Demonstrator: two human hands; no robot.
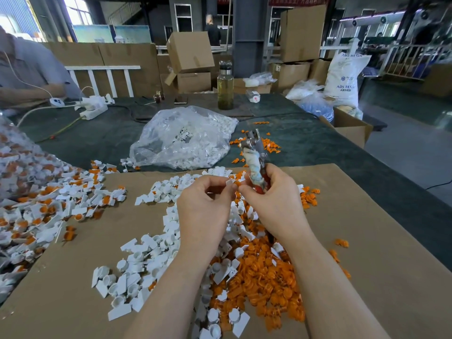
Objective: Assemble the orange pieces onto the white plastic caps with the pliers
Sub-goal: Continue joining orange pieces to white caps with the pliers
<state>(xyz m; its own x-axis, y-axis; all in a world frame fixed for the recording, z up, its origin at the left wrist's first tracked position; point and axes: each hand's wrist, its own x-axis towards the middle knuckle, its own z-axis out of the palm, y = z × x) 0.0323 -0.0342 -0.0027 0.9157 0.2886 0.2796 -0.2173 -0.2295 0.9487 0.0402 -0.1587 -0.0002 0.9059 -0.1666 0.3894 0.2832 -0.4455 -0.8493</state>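
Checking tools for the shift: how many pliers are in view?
1: the pliers are held upright in the right hand, above the cardboard. More could lie hidden under the piles.

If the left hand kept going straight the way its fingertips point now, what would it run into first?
The left hand, pinching a white cap, points right toward the right hand, which holds the pliers. It would most likely meet that hand's fingertips almost at once; depth is unclear.

I see the left hand (205,201) pinching a white cap (230,182) w/ an orange piece (236,184) at its fingertips, above the cardboard sheet (367,241). Right hand (274,199) grips the pliers (254,157) upright (handles cloth-wrapped), its fingertips touching the cap. Loose caps & orange pieces (264,272) piled below.
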